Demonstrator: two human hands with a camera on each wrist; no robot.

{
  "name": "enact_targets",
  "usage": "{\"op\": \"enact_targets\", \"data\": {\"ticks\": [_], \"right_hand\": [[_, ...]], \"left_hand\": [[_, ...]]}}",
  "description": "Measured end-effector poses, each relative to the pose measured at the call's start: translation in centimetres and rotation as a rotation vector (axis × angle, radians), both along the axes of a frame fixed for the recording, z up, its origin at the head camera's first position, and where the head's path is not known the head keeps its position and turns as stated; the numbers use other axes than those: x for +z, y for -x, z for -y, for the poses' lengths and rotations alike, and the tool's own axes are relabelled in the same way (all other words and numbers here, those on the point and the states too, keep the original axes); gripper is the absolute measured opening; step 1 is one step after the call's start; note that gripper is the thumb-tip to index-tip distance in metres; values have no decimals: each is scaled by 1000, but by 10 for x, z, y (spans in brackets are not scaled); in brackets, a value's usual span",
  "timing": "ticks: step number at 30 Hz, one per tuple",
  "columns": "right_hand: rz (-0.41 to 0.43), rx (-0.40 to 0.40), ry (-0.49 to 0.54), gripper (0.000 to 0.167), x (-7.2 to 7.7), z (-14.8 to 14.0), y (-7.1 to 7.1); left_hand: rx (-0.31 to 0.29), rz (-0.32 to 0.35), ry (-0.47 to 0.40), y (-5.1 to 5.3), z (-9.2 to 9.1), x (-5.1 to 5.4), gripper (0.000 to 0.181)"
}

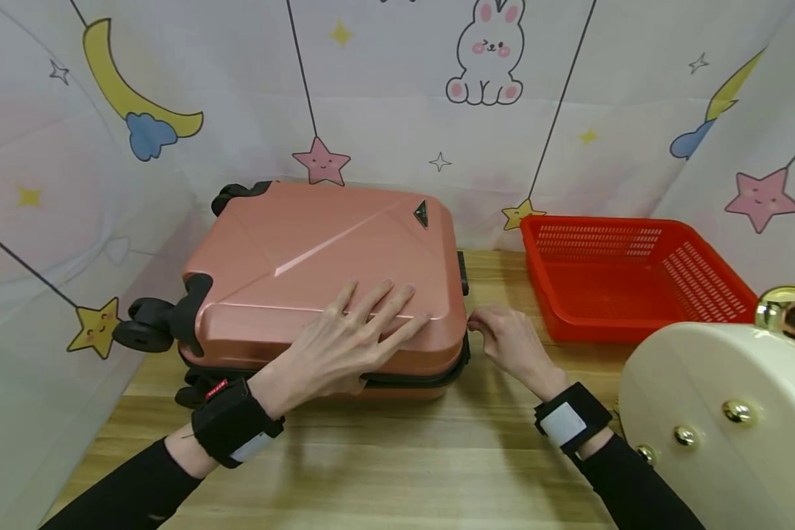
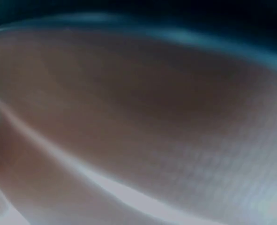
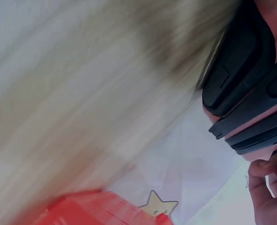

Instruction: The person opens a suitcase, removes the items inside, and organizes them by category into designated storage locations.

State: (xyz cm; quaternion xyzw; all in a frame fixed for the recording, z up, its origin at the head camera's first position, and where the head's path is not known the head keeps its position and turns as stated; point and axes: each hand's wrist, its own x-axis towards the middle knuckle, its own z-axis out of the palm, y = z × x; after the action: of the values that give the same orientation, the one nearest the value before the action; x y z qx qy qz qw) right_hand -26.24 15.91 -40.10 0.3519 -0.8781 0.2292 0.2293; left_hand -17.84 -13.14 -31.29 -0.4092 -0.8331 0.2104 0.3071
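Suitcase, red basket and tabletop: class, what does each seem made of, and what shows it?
Suitcase: probably hard plastic, glossy; sharp highlights along moulded creases.
Red basket: likely moulded plastic, smooth; sheen, perforated walls.
Tabletop: wood or wood-look laminate; visible grain stripes.

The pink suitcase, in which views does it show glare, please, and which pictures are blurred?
Head view: fairly sharp, pale glare streak across the top of the pink suitcase, soft shadows on the table; left wrist view: dim, heavily blurred, a bright streak on a brownish surface I cannot identify surely; right wrist view: table smeared, black fittings clearer.
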Motion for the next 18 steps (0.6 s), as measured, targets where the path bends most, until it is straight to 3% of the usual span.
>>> {"op": "enact_targets", "data": {"ticks": [5,12,14,16,18], "right_hand": [[51,8,13,14,0,0,-10],[54,77,32,18,2,-5,-38],[84,63,35,20,3,-6,-34],[139,31,39,22,7,-4,-22],[213,14,44,23,11,0,-7]], "left_hand": [[15,-10,-36,3,1,-2,127],[32,-58,-57,5,-2,-4,139],[9,-87,-57,5,-2,-5,118],[-18,-103,-55,5,-2,-5,105],[-33,-103,-48,6,-1,-5,104]]}}
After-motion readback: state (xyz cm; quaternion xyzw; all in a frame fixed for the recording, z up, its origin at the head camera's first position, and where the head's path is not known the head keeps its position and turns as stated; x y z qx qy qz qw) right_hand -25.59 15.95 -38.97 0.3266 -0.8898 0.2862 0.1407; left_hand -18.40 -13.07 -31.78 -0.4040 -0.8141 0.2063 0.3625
